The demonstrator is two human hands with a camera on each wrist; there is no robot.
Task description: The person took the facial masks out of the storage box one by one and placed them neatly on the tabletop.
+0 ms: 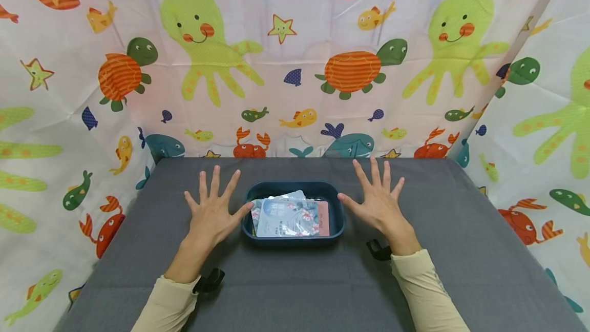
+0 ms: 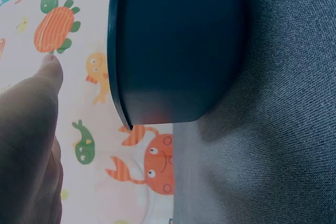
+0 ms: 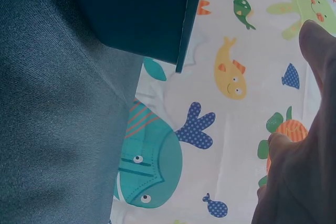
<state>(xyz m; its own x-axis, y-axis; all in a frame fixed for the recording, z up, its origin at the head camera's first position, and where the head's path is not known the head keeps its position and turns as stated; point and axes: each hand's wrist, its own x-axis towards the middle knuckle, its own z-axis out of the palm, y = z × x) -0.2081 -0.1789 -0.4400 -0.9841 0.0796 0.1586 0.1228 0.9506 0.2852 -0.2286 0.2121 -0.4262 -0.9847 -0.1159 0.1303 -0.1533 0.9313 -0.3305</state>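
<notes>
A dark blue rectangular basin [image 1: 293, 242] stands on the grey cloth between the two hands. Several flat, glossy packets [image 1: 288, 218] lie inside it, the top one pale blue with a floral print and a pink strip at its right. My left hand [image 1: 213, 218] is spread beside the basin's left end, its thumb tip close to the rim. On the other side my right hand [image 1: 380, 204] is likewise spread, thumb pointing toward the right rim. Neither hand holds anything. Both wrist views show the basin's outer wall [image 2: 178, 51] apart from the fingers.
Grey cloth [image 1: 295, 291] covers the table. White curtains [image 1: 286, 111] printed with sea animals hang behind it and along both sides. A black strap mount sits on each wrist [image 1: 209, 281], below light beige sleeves.
</notes>
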